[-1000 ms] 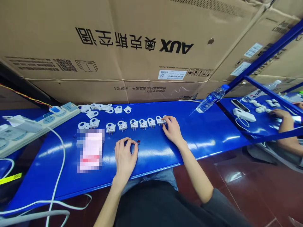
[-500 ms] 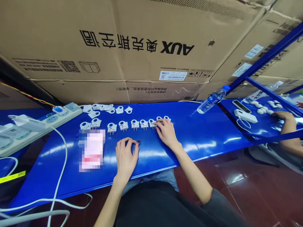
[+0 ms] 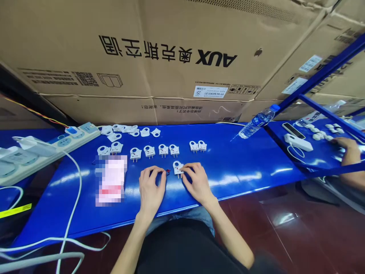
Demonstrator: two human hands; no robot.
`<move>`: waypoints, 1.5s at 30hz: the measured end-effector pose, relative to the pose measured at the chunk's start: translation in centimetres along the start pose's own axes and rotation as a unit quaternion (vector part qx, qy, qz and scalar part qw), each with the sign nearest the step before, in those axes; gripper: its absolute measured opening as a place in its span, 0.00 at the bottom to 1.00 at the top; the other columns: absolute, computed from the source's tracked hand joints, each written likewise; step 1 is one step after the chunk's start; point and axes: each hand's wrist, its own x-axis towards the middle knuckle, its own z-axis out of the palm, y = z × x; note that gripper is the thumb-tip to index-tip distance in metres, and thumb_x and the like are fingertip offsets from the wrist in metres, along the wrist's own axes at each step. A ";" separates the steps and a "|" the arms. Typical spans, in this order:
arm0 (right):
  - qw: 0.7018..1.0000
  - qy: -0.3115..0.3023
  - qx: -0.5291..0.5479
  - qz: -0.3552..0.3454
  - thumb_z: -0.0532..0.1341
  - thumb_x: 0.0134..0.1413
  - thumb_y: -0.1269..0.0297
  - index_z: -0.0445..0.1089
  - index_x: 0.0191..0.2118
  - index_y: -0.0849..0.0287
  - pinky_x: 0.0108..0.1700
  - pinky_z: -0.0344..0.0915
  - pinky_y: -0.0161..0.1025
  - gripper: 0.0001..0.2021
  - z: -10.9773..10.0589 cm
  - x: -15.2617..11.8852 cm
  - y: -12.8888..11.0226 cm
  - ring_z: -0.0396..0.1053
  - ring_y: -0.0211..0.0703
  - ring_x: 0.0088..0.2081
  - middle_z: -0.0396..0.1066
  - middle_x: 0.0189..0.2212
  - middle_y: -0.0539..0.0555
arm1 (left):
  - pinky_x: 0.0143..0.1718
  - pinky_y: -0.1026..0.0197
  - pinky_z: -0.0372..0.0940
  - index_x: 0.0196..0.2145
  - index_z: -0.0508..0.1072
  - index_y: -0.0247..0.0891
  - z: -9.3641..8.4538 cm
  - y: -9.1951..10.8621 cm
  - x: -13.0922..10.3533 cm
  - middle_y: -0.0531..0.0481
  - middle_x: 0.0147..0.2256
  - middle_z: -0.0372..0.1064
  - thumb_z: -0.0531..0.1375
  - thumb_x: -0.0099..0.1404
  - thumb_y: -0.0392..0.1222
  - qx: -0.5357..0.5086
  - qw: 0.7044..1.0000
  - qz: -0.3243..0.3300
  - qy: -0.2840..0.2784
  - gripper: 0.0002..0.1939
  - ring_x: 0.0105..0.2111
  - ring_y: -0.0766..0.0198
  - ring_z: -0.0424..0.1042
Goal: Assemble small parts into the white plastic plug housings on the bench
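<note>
My right hand (image 3: 196,182) pinches the side of a white two-pin plug housing (image 3: 178,167) with a round hole in its top, its metal pins pointing toward me. Just to its left, my left hand (image 3: 152,186) has thumb and fingers drawn together, with a small red and dark piece (image 3: 168,172) at the tips, too small to name. Behind both hands stretches a row of similar plug housings (image 3: 163,150), with a gap in it and a pair (image 3: 194,146) on the right. Farther back lies a cluster of white ring-topped parts (image 3: 121,129).
A pixelated pink packet (image 3: 112,180) lies left on the blue table (image 3: 245,167). Power strips (image 3: 64,141) and white cables (image 3: 78,179) run along the left edge. A water bottle (image 3: 258,122) leans near the blue frame (image 3: 322,110); beyond it a co-worker's hand (image 3: 346,146) handles small white parts.
My right hand has drawn one plug housing out of the row and brought it toward me, beside the left hand. My left hand stays nearly in place with the small red piece.
</note>
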 end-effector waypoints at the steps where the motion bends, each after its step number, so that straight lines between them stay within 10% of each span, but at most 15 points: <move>1: 1.000 -0.013 0.007 0.000 0.60 0.68 0.68 0.75 0.50 0.54 0.49 0.68 0.47 0.09 0.1 -0.4 -0.3 0.70 0.50 0.51 0.76 0.47 0.57 | 0.54 0.47 0.65 0.41 0.76 0.43 0.0 0.0 0.0 0.46 0.44 0.73 0.56 0.73 0.46 -0.002 1.000 0.000 0.001 0.09 0.49 0.51 0.71; 33: 0.999 -0.028 0.009 -0.016 0.60 0.68 0.70 0.76 0.49 0.55 0.50 0.71 0.46 0.09 -0.1 -0.3 -0.9 0.71 0.49 0.49 0.78 0.46 0.56 | 0.60 0.43 0.63 0.38 0.77 0.45 0.1 0.2 0.3 0.47 0.42 0.72 0.57 0.73 0.47 -0.017 0.994 0.074 -0.075 0.09 0.46 0.54 0.72; 45: 0.999 0.027 -0.018 0.031 0.59 0.69 0.66 0.77 0.49 0.53 0.52 0.71 0.48 0.10 -1.0 0.9 0.8 0.70 0.51 0.49 0.76 0.46 0.57 | 0.53 0.43 0.65 0.40 0.77 0.42 0.0 -0.2 -0.1 0.43 0.44 0.70 0.56 0.73 0.48 0.022 1.000 0.005 0.011 0.12 0.48 0.49 0.69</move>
